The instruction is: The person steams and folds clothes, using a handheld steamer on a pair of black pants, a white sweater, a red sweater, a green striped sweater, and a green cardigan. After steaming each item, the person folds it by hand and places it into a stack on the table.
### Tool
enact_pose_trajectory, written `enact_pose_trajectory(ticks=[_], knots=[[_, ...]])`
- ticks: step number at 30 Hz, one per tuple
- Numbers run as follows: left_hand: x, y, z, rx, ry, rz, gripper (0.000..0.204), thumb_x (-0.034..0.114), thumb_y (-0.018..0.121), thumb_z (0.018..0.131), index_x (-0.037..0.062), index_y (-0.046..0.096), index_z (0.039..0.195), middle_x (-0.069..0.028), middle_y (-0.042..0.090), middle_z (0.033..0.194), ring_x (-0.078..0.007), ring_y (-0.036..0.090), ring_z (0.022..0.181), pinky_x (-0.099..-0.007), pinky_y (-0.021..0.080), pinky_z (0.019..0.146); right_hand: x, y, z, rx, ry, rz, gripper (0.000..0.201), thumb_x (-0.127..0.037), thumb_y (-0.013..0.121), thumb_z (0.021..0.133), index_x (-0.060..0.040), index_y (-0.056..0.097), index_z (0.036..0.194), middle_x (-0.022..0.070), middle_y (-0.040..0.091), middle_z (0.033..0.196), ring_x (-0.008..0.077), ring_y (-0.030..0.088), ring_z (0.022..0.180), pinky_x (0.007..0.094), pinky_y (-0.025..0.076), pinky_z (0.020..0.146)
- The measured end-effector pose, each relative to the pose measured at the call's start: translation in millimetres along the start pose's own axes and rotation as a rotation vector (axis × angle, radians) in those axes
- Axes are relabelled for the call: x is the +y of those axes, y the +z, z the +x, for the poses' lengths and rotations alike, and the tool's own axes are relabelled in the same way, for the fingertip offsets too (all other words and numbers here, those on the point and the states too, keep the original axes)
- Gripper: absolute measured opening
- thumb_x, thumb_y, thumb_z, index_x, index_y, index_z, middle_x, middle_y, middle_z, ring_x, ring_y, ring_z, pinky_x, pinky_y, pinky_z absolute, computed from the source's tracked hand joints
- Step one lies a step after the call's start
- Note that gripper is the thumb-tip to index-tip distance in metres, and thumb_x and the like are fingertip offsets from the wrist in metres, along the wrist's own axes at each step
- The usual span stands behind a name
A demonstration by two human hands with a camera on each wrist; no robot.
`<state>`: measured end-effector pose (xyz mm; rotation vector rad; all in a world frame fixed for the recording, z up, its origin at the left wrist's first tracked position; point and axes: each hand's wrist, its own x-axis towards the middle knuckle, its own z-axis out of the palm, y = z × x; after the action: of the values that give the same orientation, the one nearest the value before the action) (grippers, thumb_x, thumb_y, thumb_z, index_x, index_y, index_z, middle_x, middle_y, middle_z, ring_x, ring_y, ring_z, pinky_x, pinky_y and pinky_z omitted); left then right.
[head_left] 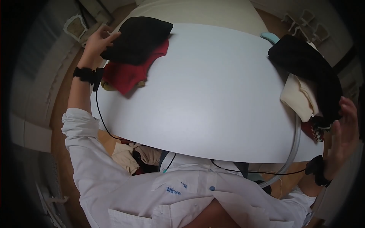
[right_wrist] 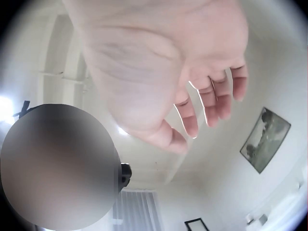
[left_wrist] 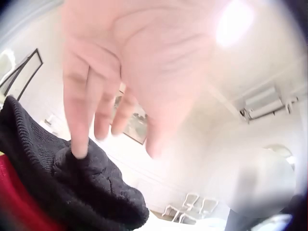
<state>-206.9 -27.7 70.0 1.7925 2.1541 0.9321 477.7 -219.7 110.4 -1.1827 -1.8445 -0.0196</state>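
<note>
— Left hand (head_left: 99, 38)?
— Open, fingertips (left_wrist: 79, 149) touching black knit (head_left: 138, 38) atop red cloth (head_left: 127, 74), upper left.
— Right hand (head_left: 344, 131)?
— Open, empty, beside dark garment (head_left: 308, 64), right edge

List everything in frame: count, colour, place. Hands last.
table: 1, white, centre of the head view
black knit garment: 1, black, top of the pile at the table's far left corner
red garment: 1, red, under the black knit garment
black garment: 1, black, draped over the pile at the table's right edge
cream garment: 1, cream, under the black garment on the right
red patterned cloth: 1, red and white, bottom of the right pile, mostly hidden
beige cloth: 1, beige, below the table's near edge
framed picture: 1, dark frame, on the wall
left hand: 1, fingertips touching the black knit garment, fingers straight
right hand: 1, open, beside the right pile, holding nothing
</note>
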Motion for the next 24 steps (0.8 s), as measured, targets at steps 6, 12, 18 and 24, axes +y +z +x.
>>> enact_pose_trajectory(ticks=[6,12,18,24], knots=[[-64.3,32.1,32.8,-0.296,-0.29,-0.095,0.12,0.075,0.072,0.081,0.0013,0.025,0.164,-0.0234,0.038,0.163,-0.0338,0.042,0.148,-0.043,0.04,0.117,-38.2,43.4,-29.1,-0.357,-0.078,0.125,0.038,-0.01,0.076,0.075,-0.0019,0.066,0.111,0.0188,0.061,0.12,0.0307,0.058,0.111,0.0411,0.047,0.094],[-58.4,69.9,19.1,-0.197,-0.091,-0.336,0.069,0.046,0.064,0.099,-0.0037,0.048,0.145,-0.0141,0.06,0.133,-0.0197,0.059,0.121,-0.0321,0.049,0.102,-41.6,60.1,-29.8,-0.342,-0.035,0.199,0.039,-0.008,0.077,0.072,-0.003,0.067,0.11,0.0171,0.064,0.117,0.0291,0.06,0.107,0.0417,0.047,0.092],[20.2,99.0,-70.1,-0.283,-0.119,-0.389,0.055,0.06,0.068,0.095,0.0138,0.049,0.119,-0.0044,0.055,0.108,-0.0107,0.055,0.093,-0.026,0.047,0.071,-69.2,130.6,0.7,-0.629,0.342,0.579,0.053,-0.02,0.082,0.085,-0.0045,0.061,0.131,0.0151,0.062,0.125,0.0292,0.06,0.117,0.0395,0.049,0.098],[48.8,70.7,-119.8,-0.617,-0.18,-0.484,0.047,0.055,0.061,0.103,0.0188,0.045,0.127,0.0003,0.05,0.102,-0.0056,0.058,0.084,-0.02,0.046,0.066,-75.5,216.3,20.8,-0.654,-0.131,0.235,0.1,-0.053,0.089,0.075,-0.0069,0.045,0.153,0.0322,0.045,0.147,0.0474,0.051,0.134,0.0511,0.047,0.108]])
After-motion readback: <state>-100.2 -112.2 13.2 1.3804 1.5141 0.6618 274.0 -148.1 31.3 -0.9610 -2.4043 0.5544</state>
